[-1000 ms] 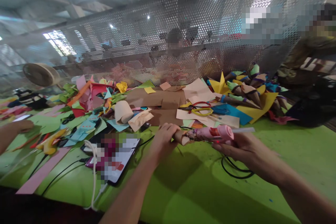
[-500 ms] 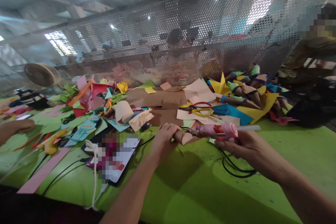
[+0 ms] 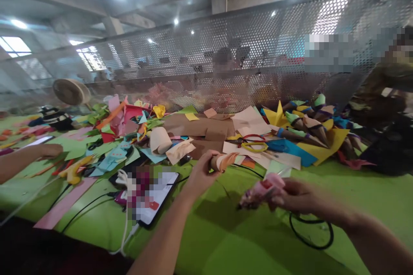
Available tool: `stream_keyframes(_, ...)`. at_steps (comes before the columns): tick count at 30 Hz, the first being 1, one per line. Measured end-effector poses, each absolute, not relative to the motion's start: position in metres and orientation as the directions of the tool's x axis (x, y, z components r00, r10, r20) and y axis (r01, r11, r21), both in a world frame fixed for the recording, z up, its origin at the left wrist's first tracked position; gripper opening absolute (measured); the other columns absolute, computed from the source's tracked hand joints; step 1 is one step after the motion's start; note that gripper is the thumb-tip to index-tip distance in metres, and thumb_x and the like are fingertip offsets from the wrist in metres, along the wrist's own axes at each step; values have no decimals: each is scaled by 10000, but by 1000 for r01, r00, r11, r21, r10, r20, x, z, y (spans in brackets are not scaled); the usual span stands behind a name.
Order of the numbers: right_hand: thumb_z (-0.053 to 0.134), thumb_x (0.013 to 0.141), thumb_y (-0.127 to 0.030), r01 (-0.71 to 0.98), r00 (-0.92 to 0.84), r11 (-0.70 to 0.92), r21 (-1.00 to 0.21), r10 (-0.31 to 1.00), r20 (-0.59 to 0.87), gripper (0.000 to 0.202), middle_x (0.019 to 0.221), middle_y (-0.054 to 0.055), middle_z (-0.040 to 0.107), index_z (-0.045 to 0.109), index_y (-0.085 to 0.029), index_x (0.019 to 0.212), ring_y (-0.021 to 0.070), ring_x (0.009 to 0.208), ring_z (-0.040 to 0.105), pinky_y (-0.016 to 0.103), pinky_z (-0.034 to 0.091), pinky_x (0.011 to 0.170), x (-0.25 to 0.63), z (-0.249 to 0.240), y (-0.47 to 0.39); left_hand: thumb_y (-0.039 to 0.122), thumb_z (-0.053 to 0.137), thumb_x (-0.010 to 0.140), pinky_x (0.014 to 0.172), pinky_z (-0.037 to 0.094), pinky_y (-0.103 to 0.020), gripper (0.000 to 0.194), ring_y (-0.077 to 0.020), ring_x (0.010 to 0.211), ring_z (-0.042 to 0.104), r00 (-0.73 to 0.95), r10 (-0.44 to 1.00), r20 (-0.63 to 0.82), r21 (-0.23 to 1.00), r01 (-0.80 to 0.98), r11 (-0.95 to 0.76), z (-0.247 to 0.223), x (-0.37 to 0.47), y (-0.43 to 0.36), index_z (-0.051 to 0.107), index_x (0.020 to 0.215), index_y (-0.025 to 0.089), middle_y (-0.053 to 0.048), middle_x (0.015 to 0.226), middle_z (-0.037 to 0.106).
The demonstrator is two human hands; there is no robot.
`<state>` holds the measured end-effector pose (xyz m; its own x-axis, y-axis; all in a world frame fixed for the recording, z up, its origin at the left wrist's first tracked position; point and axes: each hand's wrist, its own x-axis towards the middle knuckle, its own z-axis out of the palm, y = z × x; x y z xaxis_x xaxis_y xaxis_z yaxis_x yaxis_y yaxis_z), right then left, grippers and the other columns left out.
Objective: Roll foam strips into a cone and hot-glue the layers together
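Observation:
My left hand (image 3: 206,172) is closed round a small rolled paper piece (image 3: 225,161), brown with a peach-coloured ruffled end. To the right, my right hand (image 3: 292,195) grips a pink glue gun (image 3: 266,187), whose dark, messy nozzle points left and down over the green table (image 3: 235,227). A clear stick shows at the back of the gun. The nozzle and the rolled paper are apart. Behind my hands lie yellow-handled scissors (image 3: 254,146) on paper sheets.
A phone (image 3: 159,195) and white cables lie left of my left forearm. Another person's hand (image 3: 51,151) rests at the far left near a yellow glue gun (image 3: 75,170). Paper cones (image 3: 309,131) are piled back right. A black cable (image 3: 311,245) loops below my right hand.
The pink glue gun has moved down and away from the rolled paper, its nozzle now tilting downward. My left hand has lifted slightly, turning the paper's ruffled end up. The camera view has shifted.

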<state>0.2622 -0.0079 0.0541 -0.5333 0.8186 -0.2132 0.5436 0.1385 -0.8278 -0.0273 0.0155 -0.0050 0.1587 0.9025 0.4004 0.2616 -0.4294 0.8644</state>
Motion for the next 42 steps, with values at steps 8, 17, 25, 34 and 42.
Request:
stream_keyframes(8, 564, 926, -535, 679, -634, 523, -515, 771, -52, 380, 759, 40, 673, 669, -197, 787, 180, 650, 599, 289, 430, 597, 239, 32, -10, 175, 654, 838, 908, 481, -306, 232, -193, 1026, 597, 243, 891, 383, 856, 270, -441, 8, -24, 3, 570, 1050, 216, -43, 1095, 647)
stream_keyframes(17, 578, 945, -418, 698, -401, 499, -513, 867, 297, 227, 817, 28, 650, 618, -215, 852, 167, 690, 597, 275, 451, 608, 241, 49, -10, 103, 670, 769, 818, 483, -280, 308, -201, 975, 609, 360, 877, 318, 840, 323, -436, 6, -12, -1, 601, 1051, 207, -40, 1058, 657)
stream_keyframes(25, 687, 893, -292, 464, -429, 683, -564, 731, 531, 222, 1101, 70, 652, 638, -259, 1106, 211, 971, 642, 316, 533, 808, 222, 51, -22, 157, 716, 785, 921, 472, -344, 349, -227, 1061, 608, 445, 832, 330, 766, 388, -512, -7, -8, 1, 608, 1111, 218, -53, 1148, 673)
stream_keyframes(34, 647, 920, -291, 480, -363, 653, -586, 755, 546, 80, 876, 59, 686, 675, -219, 941, 183, 757, 666, 293, 540, 670, 214, 44, -25, 100, 656, 806, 891, 474, -327, 304, -210, 1029, 608, 440, 838, 324, 706, 477, -523, -1, -5, -4, 613, 1081, 223, -40, 1098, 676)
stream_keyframes(42, 630, 931, -276, 499, -338, 627, -599, 777, 532, 77, 873, 50, 663, 669, -212, 946, 163, 756, 647, 275, 522, 685, 211, 45, -28, 61, 620, 799, 867, 465, -324, 362, -206, 1010, 599, 462, 823, 331, 613, 558, -559, 3, -7, -4, 600, 1120, 227, -28, 1087, 670)
